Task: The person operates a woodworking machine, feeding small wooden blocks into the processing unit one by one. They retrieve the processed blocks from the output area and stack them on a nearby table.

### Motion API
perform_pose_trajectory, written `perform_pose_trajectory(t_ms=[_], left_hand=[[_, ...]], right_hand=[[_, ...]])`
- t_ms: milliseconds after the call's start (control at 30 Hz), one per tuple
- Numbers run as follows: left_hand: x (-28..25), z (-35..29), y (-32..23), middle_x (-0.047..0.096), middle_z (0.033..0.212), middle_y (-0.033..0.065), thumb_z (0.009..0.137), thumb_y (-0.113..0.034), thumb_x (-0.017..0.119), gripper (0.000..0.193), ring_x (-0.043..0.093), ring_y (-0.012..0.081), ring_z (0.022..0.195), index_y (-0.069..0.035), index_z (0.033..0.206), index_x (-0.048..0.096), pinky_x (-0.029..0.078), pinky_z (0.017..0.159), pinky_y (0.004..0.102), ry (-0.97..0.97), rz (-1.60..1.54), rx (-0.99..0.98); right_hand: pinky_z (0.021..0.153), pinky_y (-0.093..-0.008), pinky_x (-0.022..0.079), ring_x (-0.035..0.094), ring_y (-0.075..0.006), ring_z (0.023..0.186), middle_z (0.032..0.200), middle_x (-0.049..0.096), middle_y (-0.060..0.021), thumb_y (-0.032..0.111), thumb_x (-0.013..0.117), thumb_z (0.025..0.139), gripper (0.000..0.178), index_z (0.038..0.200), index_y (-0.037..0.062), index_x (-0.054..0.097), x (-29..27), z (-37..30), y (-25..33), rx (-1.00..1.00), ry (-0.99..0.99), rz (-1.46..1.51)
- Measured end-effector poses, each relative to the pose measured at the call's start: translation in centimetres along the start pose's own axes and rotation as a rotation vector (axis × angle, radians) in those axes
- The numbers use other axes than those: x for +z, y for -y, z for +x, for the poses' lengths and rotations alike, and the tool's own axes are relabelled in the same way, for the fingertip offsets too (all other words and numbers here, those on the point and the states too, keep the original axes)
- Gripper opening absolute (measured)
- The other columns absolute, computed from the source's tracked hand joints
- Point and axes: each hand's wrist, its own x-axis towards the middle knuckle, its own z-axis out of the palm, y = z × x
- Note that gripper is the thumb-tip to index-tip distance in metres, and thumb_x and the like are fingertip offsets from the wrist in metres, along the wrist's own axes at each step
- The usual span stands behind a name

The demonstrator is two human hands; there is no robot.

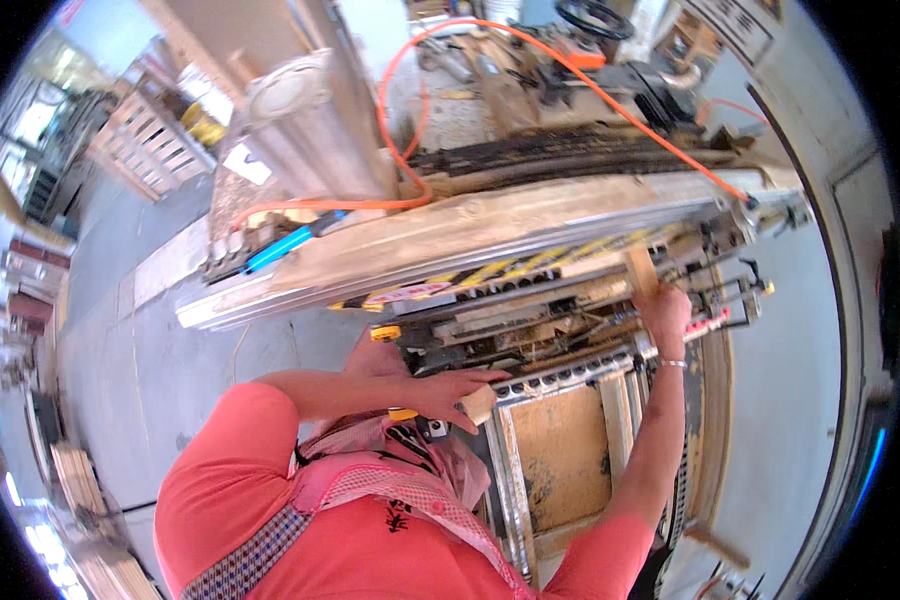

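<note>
My left hand (442,393) is at the near left edge of a long woodworking machine. Its fingers and thumb close around a small pale wooden block (478,405). My right arm stretches forward over the machine's right part. There my right hand (666,312) grips the near end of a short wooden piece (642,268), whose far end points to the machine's back rail. Between the hands runs a metal strip with a row of dark round parts (560,377). Behind it lies the machine's dark bed (530,335), with bars and wood scraps on it.
A long wooden beam (470,228) spans the machine's back, above yellow-black striped tape (530,265). An orange hose (382,95) loops over it, and a blue-handled tool (280,248) lies at its left. A framed brown panel (567,455) sits in front of me; a wall stands right.
</note>
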Motion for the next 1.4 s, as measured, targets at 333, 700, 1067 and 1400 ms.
perform_pose_trajectory(t_ms=[333,700,1067,1400], left_hand=[[0.5,-0.2,0.9,0.026,0.143,0.0225,0.075,-0.053,0.065,0.063,0.026,0.0378,0.132,-0.004,0.113,0.051,0.024,0.107,0.0419,-0.044,0.143,0.096],[-2.5,-16.3,-4.9,0.056,0.114,0.0078,0.077,-0.012,0.072,0.053,0.052,0.0158,0.107,-0.003,0.122,0.044,0.043,0.092,0.032,-0.548,-0.532,0.015],[-16.3,-46.2,11.4,0.064,0.085,0.0054,0.084,-0.021,0.06,0.034,0.061,0.0149,0.081,0.0,0.111,0.055,0.048,0.071,0.0292,-1.592,-0.378,-0.917],[-28.6,-49.4,28.3,0.066,0.094,0.012,0.076,-0.019,0.054,0.036,0.064,0.0269,0.087,-0.019,0.112,0.062,0.049,0.076,0.0394,-1.35,0.085,-1.135]], right_hand=[[0.064,-0.044,0.05,0.062,-0.0364,0.071,0.073,0.064,-0.0182,0.034,0.072,0.06,0.035,0.072,0.0021,0.065,-0.6,-0.1,1.1,-0.084,-0.109,0.069],[0.083,-0.0471,0.044,0.054,-0.0392,0.098,0.106,0.058,-0.0215,0.035,0.071,0.073,0.052,0.112,0.0016,0.059,-0.7,-3.1,5.2,0.082,-0.246,-0.023],[0.078,-0.0418,0.048,0.059,-0.0324,0.094,0.106,0.061,-0.0168,0.03,0.062,0.082,0.039,0.106,-0.0001,0.062,-1.1,-14.1,8.5,0.348,-0.29,-0.002],[0.071,-0.043,0.047,0.059,-0.0341,0.082,0.092,0.062,-0.018,0.016,0.066,0.076,0.029,0.099,-0.0016,0.064,-5.3,-26.9,13.6,0.398,0.041,-0.067]])
